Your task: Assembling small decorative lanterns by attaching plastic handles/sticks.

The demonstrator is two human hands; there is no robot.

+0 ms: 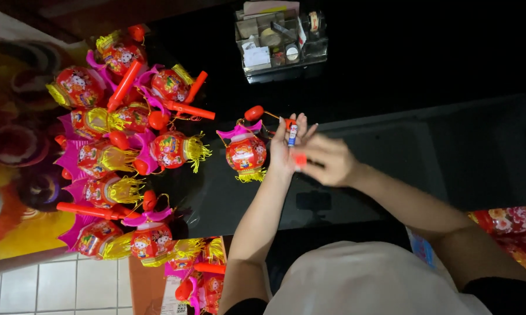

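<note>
The right hand (328, 160) is motion-blurred; its finger positions cannot be resolved. It covers part of the left hand (285, 149) palm, and the small red piece (300, 158) between them is too smeared to identify. The contents of the clear organiser (280, 41) are too small to distinguish (its top is cropped by the frame edge). The lanterns in the cardboard box (193, 280) are cut off at the bottom edge. The red patterned packaging (508, 224) runs off the right edge.
</note>
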